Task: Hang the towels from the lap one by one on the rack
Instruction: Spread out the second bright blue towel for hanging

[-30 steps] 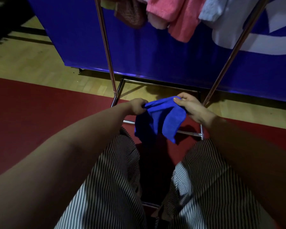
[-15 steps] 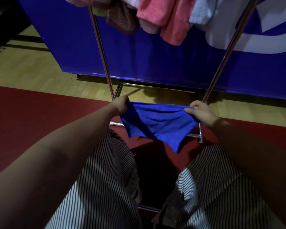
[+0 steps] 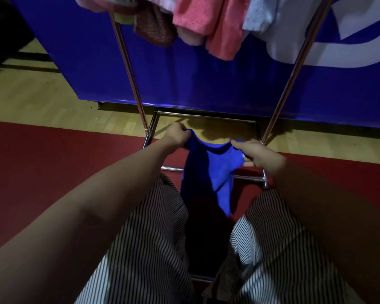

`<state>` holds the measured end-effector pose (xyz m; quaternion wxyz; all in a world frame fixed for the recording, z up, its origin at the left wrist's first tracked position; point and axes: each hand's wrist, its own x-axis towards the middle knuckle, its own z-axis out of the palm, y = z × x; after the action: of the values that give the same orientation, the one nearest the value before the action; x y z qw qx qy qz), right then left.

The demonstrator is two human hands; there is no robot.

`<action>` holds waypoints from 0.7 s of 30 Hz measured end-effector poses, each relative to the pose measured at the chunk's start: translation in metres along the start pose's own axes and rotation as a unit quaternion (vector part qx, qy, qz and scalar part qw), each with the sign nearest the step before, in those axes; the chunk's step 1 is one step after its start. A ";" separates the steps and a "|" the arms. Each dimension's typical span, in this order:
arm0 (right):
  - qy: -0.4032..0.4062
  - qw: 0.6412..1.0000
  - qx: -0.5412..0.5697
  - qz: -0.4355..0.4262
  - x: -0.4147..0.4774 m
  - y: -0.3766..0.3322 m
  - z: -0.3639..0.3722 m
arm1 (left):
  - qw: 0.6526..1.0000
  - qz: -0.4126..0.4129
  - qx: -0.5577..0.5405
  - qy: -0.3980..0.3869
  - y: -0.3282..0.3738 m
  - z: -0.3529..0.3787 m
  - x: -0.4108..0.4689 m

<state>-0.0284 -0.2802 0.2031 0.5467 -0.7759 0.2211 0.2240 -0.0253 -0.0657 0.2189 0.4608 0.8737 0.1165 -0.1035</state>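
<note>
A blue towel (image 3: 208, 172) hangs between my two hands above my knees. My left hand (image 3: 177, 134) grips its upper left corner and my right hand (image 3: 253, 153) pinches its upper right edge. The cloth sags in the middle and its lower part droops down between my striped trouser legs. The metal rack (image 3: 130, 73) stands just in front of me, its two slanted poles rising to the top of the frame. Several towels hang from its top: a pink towel (image 3: 208, 20), a brown towel (image 3: 154, 25) and a pale blue towel (image 3: 261, 14).
The rack's base frame (image 3: 206, 116) lies on the wood floor and red mat right under my hands. A blue banner wall (image 3: 206, 80) with white lettering stands close behind the rack. Wood floor (image 3: 31, 99) extends to the left.
The towel was bunched, then stretched wide between my hands; now my hands are closer together and higher, so the cloth sags and hangs longer. The view has tilted slightly upward.
</note>
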 end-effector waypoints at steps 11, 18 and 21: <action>-0.120 0.973 0.181 0.077 -0.007 -0.011 0.022 | 0.993 0.071 0.012 -0.093 0.020 0.056 -0.010; -0.156 0.975 0.125 0.093 -0.006 -0.009 0.023 | 0.984 0.026 -0.040 -0.172 0.015 0.062 -0.013; -0.182 0.973 0.107 0.090 -0.008 -0.009 0.023 | 0.984 0.065 0.012 -0.168 0.008 0.056 -0.010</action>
<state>-0.0322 -0.2550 0.2078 0.6355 -0.6356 0.2097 0.3849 -0.0365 -0.1176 0.1965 0.4692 0.8550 -0.0204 -0.2200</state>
